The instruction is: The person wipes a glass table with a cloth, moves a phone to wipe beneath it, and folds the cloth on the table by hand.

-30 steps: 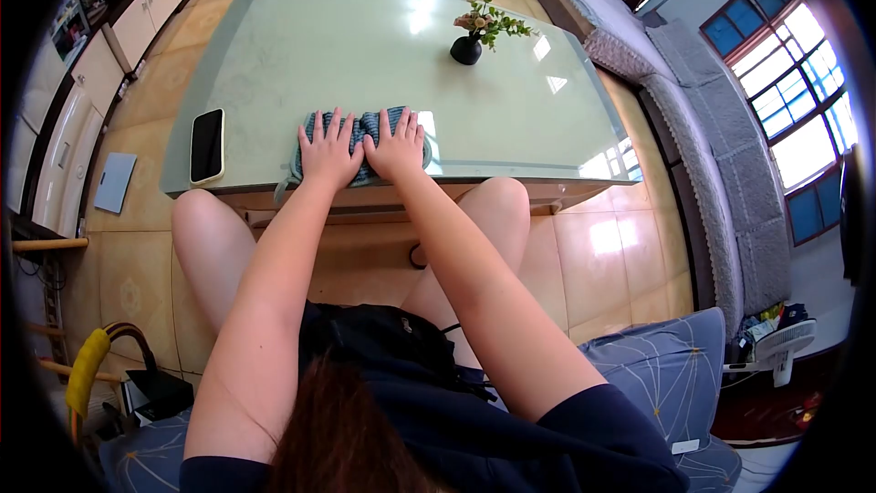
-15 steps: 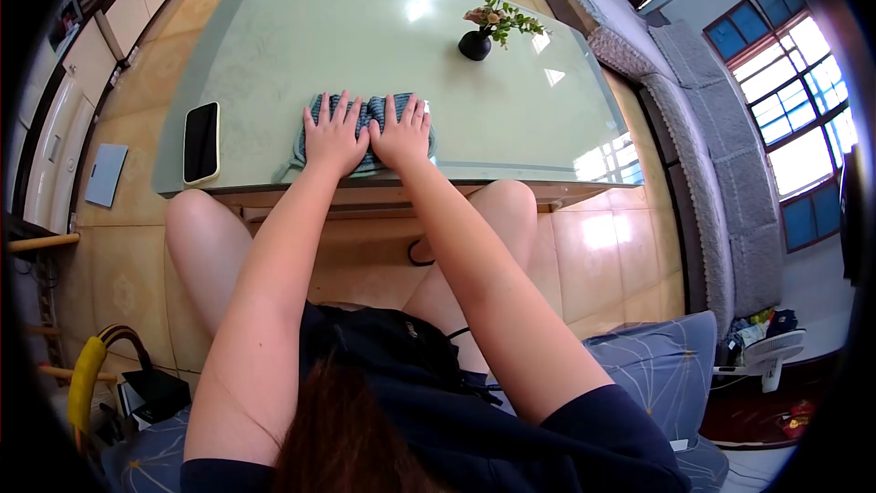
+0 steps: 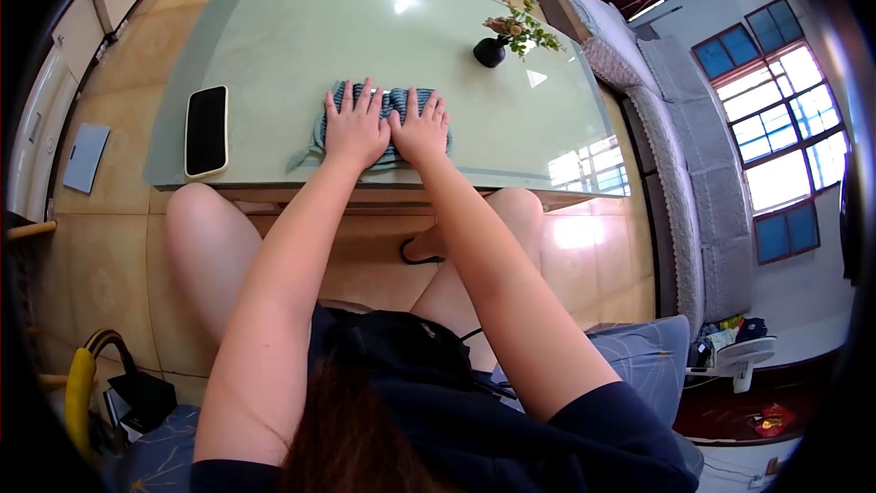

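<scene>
A folded blue-green striped cloth lies near the front edge of the glass-topped table. My left hand rests flat on its left half, fingers pointing away from me and slightly apart. Beside it, my right hand lies palm down on the right half, its fingers also stretched out. The two thumbs come close together over the middle of the cloth. Part of the cloth is hidden under both palms, and one corner sticks out at the lower left.
To the left on the table lies a phone with a dark screen. A black vase with flowers stands toward the back right. A grey sofa runs along the right side. A flat light-blue item is on the floor.
Both hands and the cloth have shifted to the right relative to the phone. The hands still lie flat on the cloth. The camera view has turned a little.
</scene>
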### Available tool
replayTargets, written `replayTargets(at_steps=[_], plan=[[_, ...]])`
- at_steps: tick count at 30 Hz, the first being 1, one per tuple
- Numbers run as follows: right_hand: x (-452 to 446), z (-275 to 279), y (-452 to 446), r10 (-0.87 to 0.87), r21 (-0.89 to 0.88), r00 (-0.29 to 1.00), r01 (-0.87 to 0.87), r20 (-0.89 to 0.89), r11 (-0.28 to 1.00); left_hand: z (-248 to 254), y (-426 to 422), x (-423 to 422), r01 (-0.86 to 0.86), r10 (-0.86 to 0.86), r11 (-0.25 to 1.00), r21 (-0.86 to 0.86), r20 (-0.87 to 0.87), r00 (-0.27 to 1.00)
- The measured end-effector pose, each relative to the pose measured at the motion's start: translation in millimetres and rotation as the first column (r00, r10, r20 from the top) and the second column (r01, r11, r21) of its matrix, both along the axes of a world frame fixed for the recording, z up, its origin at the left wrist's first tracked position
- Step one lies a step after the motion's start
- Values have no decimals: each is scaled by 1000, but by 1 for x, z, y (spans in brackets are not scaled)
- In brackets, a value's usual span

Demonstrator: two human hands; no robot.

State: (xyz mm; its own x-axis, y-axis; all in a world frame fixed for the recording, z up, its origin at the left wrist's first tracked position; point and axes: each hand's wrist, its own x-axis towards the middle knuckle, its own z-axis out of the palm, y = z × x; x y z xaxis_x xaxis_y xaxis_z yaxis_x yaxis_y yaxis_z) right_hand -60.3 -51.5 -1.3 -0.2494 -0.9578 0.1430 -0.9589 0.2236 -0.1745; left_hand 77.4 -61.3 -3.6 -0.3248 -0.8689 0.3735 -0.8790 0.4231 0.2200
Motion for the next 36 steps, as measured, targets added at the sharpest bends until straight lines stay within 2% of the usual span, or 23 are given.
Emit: replayTargets(at_steps=[2,6,13,19,36], plan=[[3,6,1,-26,31,1000,26,-4,999,3,2,1,10,-9,1000,14,-32,999],[4,5,-2,-57,37,998,58,-37,998,-2,3,6,51,-58,997,-64,-121,991],[21,-2,-5,-135,-37,989,133,-55,990,6,7,30,-1,4,999,53,-56,998],[45,-1,-11,-116,-42,992,114,-56,993,-1,3,49,-31,33,999,16,-114,993],[57,3,-16,-111,3,992,112,-64,994,0,2,58,-28,31,999,23,-118,993]])
